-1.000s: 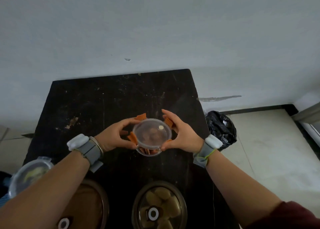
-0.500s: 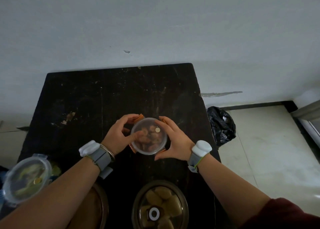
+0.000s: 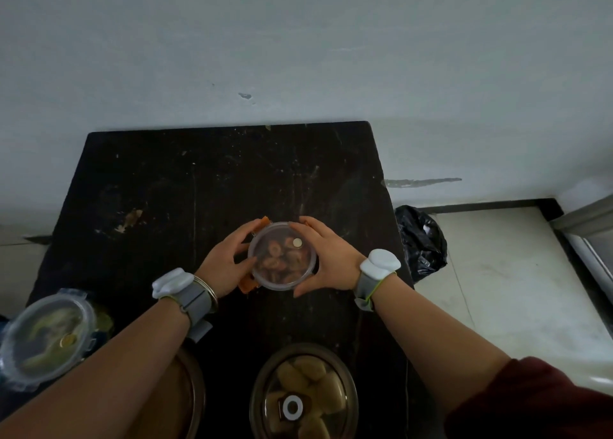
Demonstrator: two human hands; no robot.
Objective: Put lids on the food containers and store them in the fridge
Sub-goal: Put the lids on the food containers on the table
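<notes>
A small round clear container (image 3: 282, 256) with brown food and orange lid clips sits on the black table (image 3: 199, 180). Its clear lid lies on top. My left hand (image 3: 227, 262) presses its left side, over an orange clip. My right hand (image 3: 328, 259) cups its right side, fingers curled over the rim. A lidded container with greenish food and blue clips (image 3: 46, 335) stands at the left edge. A round glass-lidded bowl of pale food (image 3: 303, 392) sits at the front; another bowl (image 3: 185, 395) is partly hidden under my left forearm.
A black rubbish bag (image 3: 419, 239) lies on the floor right of the table. The white wall (image 3: 298, 57) runs behind the table. Pale floor tiles (image 3: 514, 289) extend to the right, with a metal frame (image 3: 590, 236) at the far right.
Both hands have closed in on the small container and the orange clips that stuck out are now mostly folded down under my fingers. The view has shifted slightly.
</notes>
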